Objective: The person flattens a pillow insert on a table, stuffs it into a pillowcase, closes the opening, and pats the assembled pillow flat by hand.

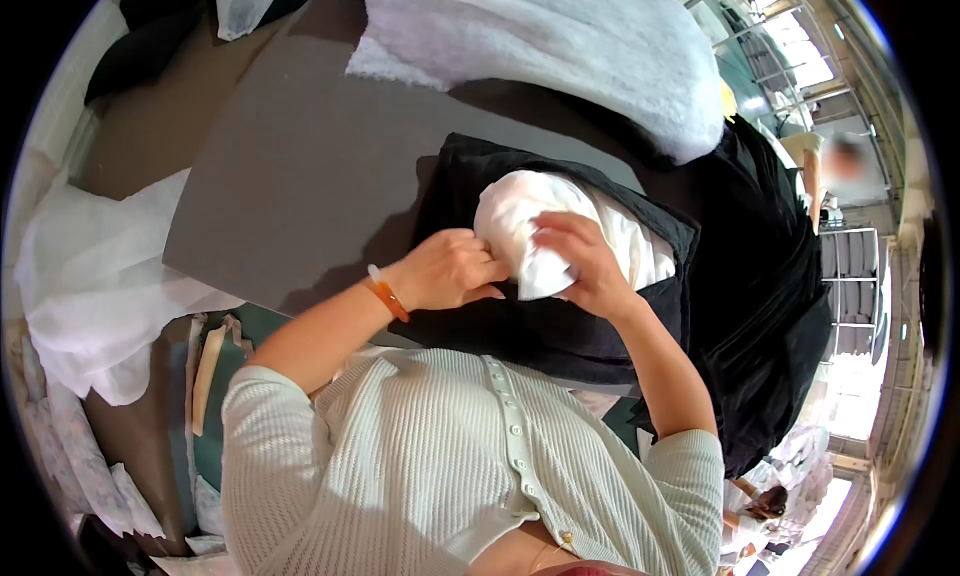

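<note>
A black fabric cover [570,341] lies on the grey table [290,156] in front of me, with a white cloth bundle [530,206] bulging from its opening. My left hand [450,269] is at the bundle's left edge, its fingers pinched on the white cloth. My right hand [585,266] rests over the bundle's right side, fingers bent and slightly apart, touching the white cloth; its fingertips are a little blurred. An orange band and a pale one circle my left wrist.
White fluffy batting [560,36] spreads over the table's far side. Black fabric [750,286] is heaped at the right, white sheer cloth [100,266] at the left. One person stands at the far right, another at the lower right, near shelving [852,276].
</note>
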`<state>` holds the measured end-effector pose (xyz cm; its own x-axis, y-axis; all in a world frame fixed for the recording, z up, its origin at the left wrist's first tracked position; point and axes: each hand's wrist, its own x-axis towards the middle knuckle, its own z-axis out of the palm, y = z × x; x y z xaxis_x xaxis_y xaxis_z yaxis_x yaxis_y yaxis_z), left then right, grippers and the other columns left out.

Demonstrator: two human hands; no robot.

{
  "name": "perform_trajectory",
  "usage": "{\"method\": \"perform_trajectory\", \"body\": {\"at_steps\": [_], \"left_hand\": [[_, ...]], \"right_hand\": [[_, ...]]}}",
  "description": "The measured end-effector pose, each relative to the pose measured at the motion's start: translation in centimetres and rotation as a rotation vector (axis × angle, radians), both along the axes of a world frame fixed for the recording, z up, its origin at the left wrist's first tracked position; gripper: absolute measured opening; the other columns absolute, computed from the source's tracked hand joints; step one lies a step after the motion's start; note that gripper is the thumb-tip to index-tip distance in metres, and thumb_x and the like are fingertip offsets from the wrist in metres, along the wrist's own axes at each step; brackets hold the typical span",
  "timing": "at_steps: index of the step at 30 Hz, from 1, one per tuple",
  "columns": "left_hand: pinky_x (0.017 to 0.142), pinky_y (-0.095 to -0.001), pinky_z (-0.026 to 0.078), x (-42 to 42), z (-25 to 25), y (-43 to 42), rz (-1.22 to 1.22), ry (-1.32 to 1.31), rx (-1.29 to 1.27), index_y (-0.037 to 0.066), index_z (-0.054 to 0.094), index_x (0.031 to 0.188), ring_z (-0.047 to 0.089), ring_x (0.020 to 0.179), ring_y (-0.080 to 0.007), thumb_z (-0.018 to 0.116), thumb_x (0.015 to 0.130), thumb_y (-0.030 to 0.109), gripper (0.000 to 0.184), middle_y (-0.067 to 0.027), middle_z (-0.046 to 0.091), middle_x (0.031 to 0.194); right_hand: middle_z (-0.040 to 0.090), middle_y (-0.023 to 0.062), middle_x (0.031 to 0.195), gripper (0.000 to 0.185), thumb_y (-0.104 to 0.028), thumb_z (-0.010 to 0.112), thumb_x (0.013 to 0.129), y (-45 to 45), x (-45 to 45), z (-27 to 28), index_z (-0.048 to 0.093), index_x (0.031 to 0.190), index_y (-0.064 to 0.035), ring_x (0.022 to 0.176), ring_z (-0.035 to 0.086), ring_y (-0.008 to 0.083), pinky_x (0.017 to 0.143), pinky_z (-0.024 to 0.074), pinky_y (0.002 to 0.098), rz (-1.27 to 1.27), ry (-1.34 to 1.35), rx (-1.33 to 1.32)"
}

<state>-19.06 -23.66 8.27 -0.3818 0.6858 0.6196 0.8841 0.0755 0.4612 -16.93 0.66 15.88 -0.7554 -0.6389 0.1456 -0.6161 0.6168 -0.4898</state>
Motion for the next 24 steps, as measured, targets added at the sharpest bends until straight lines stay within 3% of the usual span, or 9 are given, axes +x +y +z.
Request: {"method": "perform_trajectory", "body": {"at_steps": [4,8,10,11,15,16,19,24], "left_hand": [[0.057,-0.0339,0.047,0.0,1.8,-0.1,-0.156,-0.006,0.057,0.007,0.058,0.075,0.057,0.063,-0.0249,0.073,0.077,0.026,0.025,-0.0069,0.054,0.068],[0.057,-0.0340,0.048,0.1,2.5,0.7,-0.265,-0.107,0.060,0.007,0.059,0.076,0.057,0.063,-0.0252,0.073,0.078,0.025,0.023,-0.0074,0.054,0.068],[0.057,-0.0340,0.048,0.3,2.3,1.7,-0.286,-0.151,0.087,0.007,0.059,0.076,0.057,0.063,-0.0251,0.073,0.078,0.025,0.023,-0.0073,0.055,0.068],[0.057,-0.0340,0.048,0.2,2.0,2.3,-0.296,-0.183,0.116,0.007,0.060,0.077,0.057,0.063,-0.0249,0.072,0.079,0.025,0.022,-0.0073,0.055,0.068],[0.059,-0.0345,0.046,-1.1,-1.1,2.1,-0.220,-0.351,0.129,0.009,0.061,0.078,0.056,0.062,-0.0240,0.071,0.079,0.029,0.023,-0.0056,0.058,0.071],[0.061,-0.0353,0.045,-1.9,-1.1,1.5,-0.152,-0.240,0.108,0.009,0.062,0.077,0.055,0.060,-0.0241,0.070,0.079,0.036,0.028,-0.0044,0.058,0.070],[0.058,-0.0353,0.042,-3.1,-1.4,-0.1,-0.075,-0.243,0.054,0.008,0.060,0.069,0.052,0.056,-0.0250,0.070,0.079,0.041,0.036,-0.0049,0.051,0.059],[0.050,-0.0346,0.040,-3.9,1.1,1.6,-0.185,-0.346,0.188,0.007,0.056,0.066,0.049,0.053,-0.0253,0.073,0.077,0.040,0.039,-0.0068,0.045,0.056]], "right_hand": [[0.050,0.0038,0.137,0.067,-0.013,0.076,0.063,-1.0,0.8,1.3,0.053,0.127,-0.0167,0.128,0.045,0.0247,0.106,0.0325,0.0428,0.191,-0.193,0.379],[0.052,0.0048,0.134,0.051,-0.018,0.069,0.073,-1.1,0.7,-0.4,0.057,0.122,-0.0123,0.128,0.045,0.0232,0.108,0.0316,0.0398,0.262,-0.196,0.464],[0.056,0.0072,0.126,0.036,-0.017,0.062,0.081,-2.6,0.7,-1.7,0.059,0.116,-0.0084,0.121,0.050,0.0232,0.104,0.0364,0.0373,0.468,-0.226,0.630],[0.059,0.0104,0.116,0.027,-0.015,0.057,0.087,-4.1,1.9,-1.3,0.059,0.112,-0.0058,0.112,0.055,0.0242,0.096,0.0425,0.0339,-0.141,-0.891,0.271],[0.060,0.0140,0.111,0.025,-0.016,0.054,0.090,-1.8,1.1,-9.3,0.058,0.111,-0.0037,0.108,0.057,0.0255,0.091,0.0446,0.0326,-0.088,-1.077,0.025],[0.060,0.0152,0.109,0.025,-0.016,0.052,0.091,-2.1,0.9,-10.2,0.058,0.111,-0.0030,0.107,0.058,0.0259,0.090,0.0452,0.0321,-0.072,-1.142,-0.062],[0.060,0.0173,0.108,0.025,-0.017,0.051,0.093,-2.6,-1.4,-7.3,0.058,0.111,-0.0009,0.099,0.059,0.0263,0.087,0.0461,0.0309,0.220,-0.874,0.005],[0.060,0.0165,0.110,0.026,-0.017,0.052,0.093,-2.5,-2.9,-6.1,0.058,0.112,-0.0012,0.101,0.059,0.0260,0.088,0.0457,0.0311,0.317,-0.856,0.105]]}}
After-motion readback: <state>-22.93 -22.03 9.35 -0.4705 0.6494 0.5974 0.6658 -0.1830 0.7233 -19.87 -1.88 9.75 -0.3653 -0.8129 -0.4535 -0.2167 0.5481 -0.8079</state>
